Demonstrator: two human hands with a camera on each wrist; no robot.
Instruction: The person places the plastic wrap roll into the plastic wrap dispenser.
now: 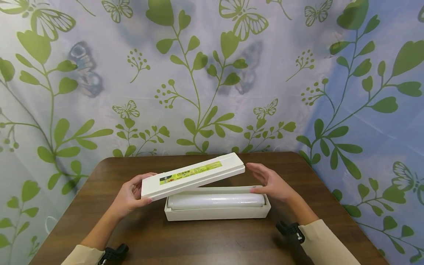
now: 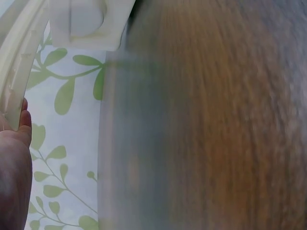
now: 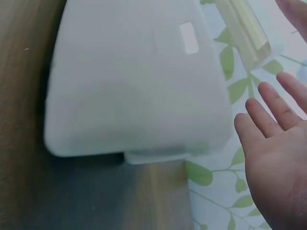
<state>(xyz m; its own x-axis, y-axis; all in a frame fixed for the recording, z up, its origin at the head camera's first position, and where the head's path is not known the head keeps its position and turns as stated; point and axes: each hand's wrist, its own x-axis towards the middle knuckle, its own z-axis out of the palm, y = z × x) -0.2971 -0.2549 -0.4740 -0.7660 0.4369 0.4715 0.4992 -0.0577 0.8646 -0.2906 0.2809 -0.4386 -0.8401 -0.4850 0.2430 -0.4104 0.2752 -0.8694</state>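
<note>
A white lid (image 1: pixel 193 176) with a green and yellow printed label is tilted above its box, right end higher. My left hand (image 1: pixel 128 195) grips the lid's left end, thumb on the near side; the left wrist view shows the lid's underside edge (image 2: pixel 21 72). Below sits the long white box (image 1: pixel 216 214), open at the top, with a roll of clear plastic wrap (image 1: pixel 216 201) lying lengthwise in it. My right hand (image 1: pixel 273 184) is spread beside the box's right end, holding nothing; in the right wrist view its palm (image 3: pixel 280 163) faces up beside the box (image 3: pixel 139 86).
Everything stands on a dark brown wooden table (image 1: pixel 198 243). Behind it hangs a pale curtain (image 1: pixel 212 92) printed with green leaves and butterflies. Black camera straps (image 1: pixel 289 229) sit on both wrists, by beige sleeves.
</note>
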